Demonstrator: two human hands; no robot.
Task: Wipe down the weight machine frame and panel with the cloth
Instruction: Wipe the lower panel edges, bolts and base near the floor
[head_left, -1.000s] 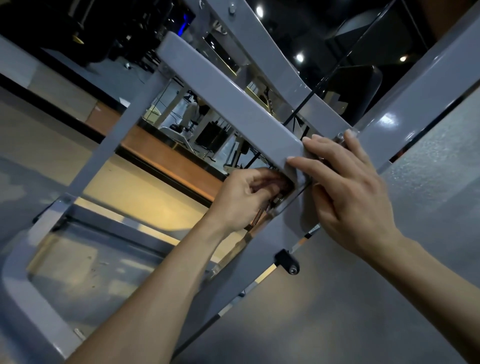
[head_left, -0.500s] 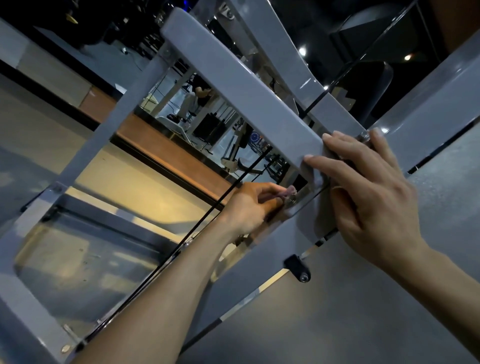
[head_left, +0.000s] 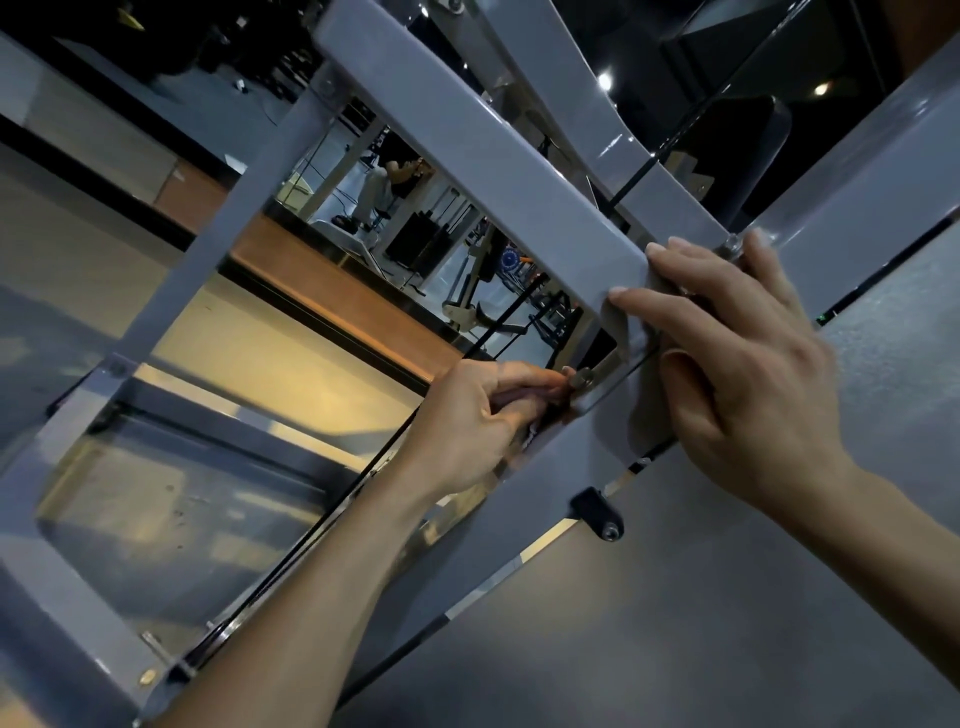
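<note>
- While only the head view is given, it shows the wiping step at the joint where the glossy grey painted metal cross-bar (head_left: 467, 171) of the weight machine frame meets the grey speckled flat side panel (head_left: 779, 597) on the right.
- The right hand (head_left: 743, 374) lies with fingers straight and spread over that joint, pressing flat, thumb down along the frame's edge; it curls round nothing that I can see.
- The left hand (head_left: 483, 415) reaches through the frame opening from the near left, its fingers curled and pinched together just beside a small round silver bolt head (head_left: 584, 376) under the cross-bar.
- Something pale shows below those curled fingers, but it is too small and shadowed to name, so I cannot tell whether the left hand holds the cloth.
- The cloth itself is not plainly visible anywhere; it may be bunched inside the left hand or hidden under the right palm.
- By my judgement the task is partway through, with the corner under work and the long bar and wide panel left to cover.
- The next move likely calls for sweeping out of the tight corner along the bar, keeping clear of the thin black cable (head_left: 311, 525) that runs diagonally just behind the left forearm.
- No containers appear in this view, so there is nothing to report inside any.
</note>
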